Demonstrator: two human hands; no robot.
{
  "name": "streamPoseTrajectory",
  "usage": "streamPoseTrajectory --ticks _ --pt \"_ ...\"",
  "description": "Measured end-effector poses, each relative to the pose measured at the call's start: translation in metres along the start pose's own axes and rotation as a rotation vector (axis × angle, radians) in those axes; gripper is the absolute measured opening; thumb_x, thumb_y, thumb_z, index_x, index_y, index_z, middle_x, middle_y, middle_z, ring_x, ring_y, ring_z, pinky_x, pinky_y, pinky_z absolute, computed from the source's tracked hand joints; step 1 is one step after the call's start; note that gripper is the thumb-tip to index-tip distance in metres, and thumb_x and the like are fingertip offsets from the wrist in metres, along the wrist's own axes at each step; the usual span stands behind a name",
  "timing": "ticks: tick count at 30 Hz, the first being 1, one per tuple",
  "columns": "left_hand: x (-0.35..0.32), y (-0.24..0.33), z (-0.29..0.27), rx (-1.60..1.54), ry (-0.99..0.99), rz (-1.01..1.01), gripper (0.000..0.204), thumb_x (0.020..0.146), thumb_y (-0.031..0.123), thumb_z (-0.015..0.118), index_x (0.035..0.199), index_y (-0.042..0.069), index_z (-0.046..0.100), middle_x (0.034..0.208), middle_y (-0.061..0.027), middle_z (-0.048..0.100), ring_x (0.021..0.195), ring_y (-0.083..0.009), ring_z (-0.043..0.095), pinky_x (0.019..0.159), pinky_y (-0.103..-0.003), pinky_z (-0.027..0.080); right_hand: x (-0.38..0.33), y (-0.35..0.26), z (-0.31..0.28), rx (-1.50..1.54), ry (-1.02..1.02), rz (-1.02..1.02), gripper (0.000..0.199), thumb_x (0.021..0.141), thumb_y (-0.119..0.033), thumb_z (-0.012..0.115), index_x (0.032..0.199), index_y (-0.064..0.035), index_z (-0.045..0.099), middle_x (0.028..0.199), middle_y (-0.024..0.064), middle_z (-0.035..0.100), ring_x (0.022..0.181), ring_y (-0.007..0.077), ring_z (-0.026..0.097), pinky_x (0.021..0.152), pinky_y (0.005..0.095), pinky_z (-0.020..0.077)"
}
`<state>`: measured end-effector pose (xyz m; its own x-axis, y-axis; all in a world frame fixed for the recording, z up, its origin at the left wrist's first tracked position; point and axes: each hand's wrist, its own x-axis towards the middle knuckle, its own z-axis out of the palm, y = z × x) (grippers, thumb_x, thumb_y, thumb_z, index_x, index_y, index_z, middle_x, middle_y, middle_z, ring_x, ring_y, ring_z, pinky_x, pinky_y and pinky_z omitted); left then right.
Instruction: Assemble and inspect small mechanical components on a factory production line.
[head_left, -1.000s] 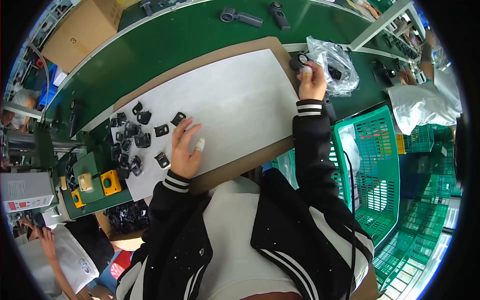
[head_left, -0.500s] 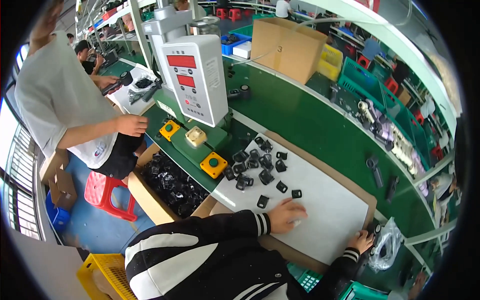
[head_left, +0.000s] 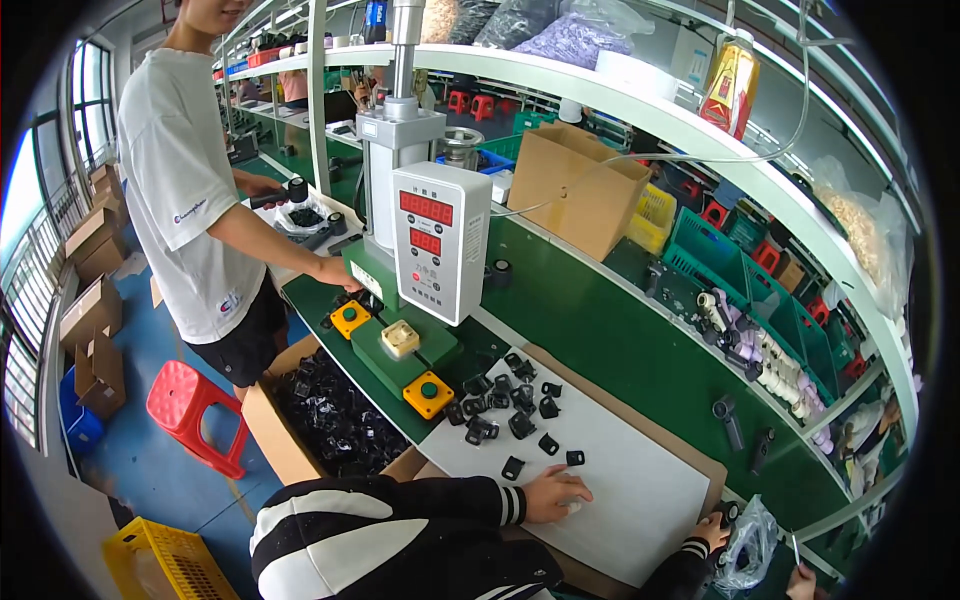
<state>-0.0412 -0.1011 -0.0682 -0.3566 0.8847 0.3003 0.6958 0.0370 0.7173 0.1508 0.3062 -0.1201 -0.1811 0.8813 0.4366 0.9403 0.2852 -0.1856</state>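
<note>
My left hand (head_left: pixel 553 493) rests on a white sheet (head_left: pixel 640 490) that lies on brown board, its fingers curled over a small white piece (head_left: pixel 573 508). Several small black plastic parts (head_left: pixel 505 400) lie scattered just beyond it, apart from the hand. My right hand (head_left: pixel 710 530) is at the sheet's far right corner. Its fingers are on a black round part (head_left: pixel 728 513), next to a clear plastic bag (head_left: pixel 750 548). Both sleeves are black with white stripes.
A press with a white counter box (head_left: pixel 438 255) stands on a green base with yellow buttons (head_left: pixel 428 393). A cardboard box of black parts (head_left: pixel 325 420) sits below the bench. A person in a white shirt (head_left: pixel 190 200) works at the left, by a red stool (head_left: pixel 195 410).
The view has swung from looking straight down to looking left and up along the bench. Both hands stay where they were on the sheet.
</note>
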Motion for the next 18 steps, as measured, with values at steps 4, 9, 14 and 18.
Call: streamPoseTrajectory --ticks 4,9,14,18 --pt "-0.002 -0.005 0.002 0.011 -0.004 0.002 0.029 0.086 0.015 0.05 0.114 0.018 0.054 0.114 -0.0011 0.056 0.112 -0.0215 0.05 0.112 -0.049 0.015 0.003 -0.006 -0.022 0.024 -0.258 0.032 0.016 0.074 -0.006 0.057 0.085 -0.0161 0.053 0.113 0.0169 0.045 0.1 0.0392 0.045 0.089 0.0429 0.0403" --pt "-0.003 -0.011 0.011 0.007 -0.008 -0.015 0.037 0.08 0.008 0.052 0.116 0.018 0.054 0.116 0.001 0.056 0.115 -0.0198 0.048 0.112 -0.051 0.016 0.013 0.004 -0.019 0.243 -0.123 -0.138 0.017 0.07 -0.003 0.057 0.083 -0.0132 0.056 0.099 0.017 0.046 0.087 0.0367 0.049 0.082 0.0425 0.043" --pt "-0.001 -0.009 0.01 0.051 -0.041 0.014 0.046 0.075 0.01 0.055 0.121 0.017 0.051 0.126 -0.0045 0.05 0.121 -0.0248 0.043 0.11 -0.05 0.019 -0.054 -0.069 -0.043 0.872 -0.152 -0.413 0.019 0.067 0.0 0.054 0.083 -0.0097 0.059 0.095 0.0166 0.049 0.083 0.0331 0.051 0.078 0.0391 0.0437" --pt "0.014 0.004 0.003 0.314 0.247 0.03 0.046 0.077 0.017 0.056 0.122 0.016 0.048 0.131 -0.0127 0.042 0.125 -0.0325 0.037 0.108 -0.05 0.02 -0.129 -0.132 -0.073 0.919 -0.36 -0.492 0.021 0.067 0.001 0.054 0.084 -0.0092 0.061 0.1 0.0169 0.05 0.093 0.0323 0.05 0.083 0.0367 0.0428"
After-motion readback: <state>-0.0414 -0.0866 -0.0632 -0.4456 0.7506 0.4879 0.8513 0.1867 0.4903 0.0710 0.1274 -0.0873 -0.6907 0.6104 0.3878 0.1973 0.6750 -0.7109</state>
